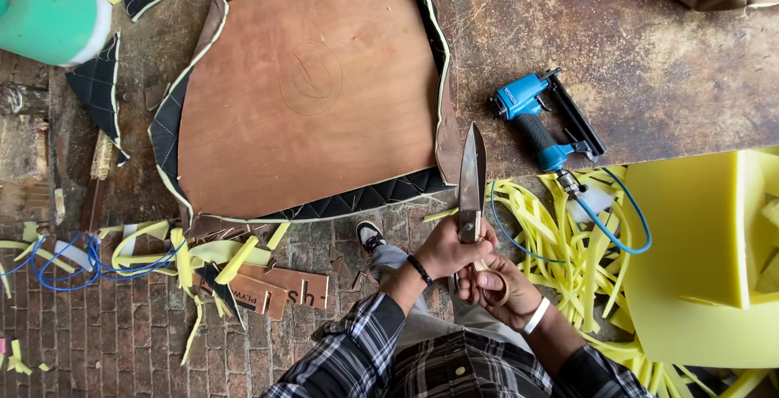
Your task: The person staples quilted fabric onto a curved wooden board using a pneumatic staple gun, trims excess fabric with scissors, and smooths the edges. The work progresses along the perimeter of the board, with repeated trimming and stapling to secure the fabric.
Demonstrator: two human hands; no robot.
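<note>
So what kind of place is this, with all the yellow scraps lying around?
Most likely an upholstery workshop. A board wrapped in black quilted fabric lies on the worn bench, a blue pneumatic staple gun sits beside it, and the person holds large scissors near yellow foam offcuts.

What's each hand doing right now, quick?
Left hand: closed around the scissors just below the blades.
Right hand: closed on the scissors' handle loops.
</note>
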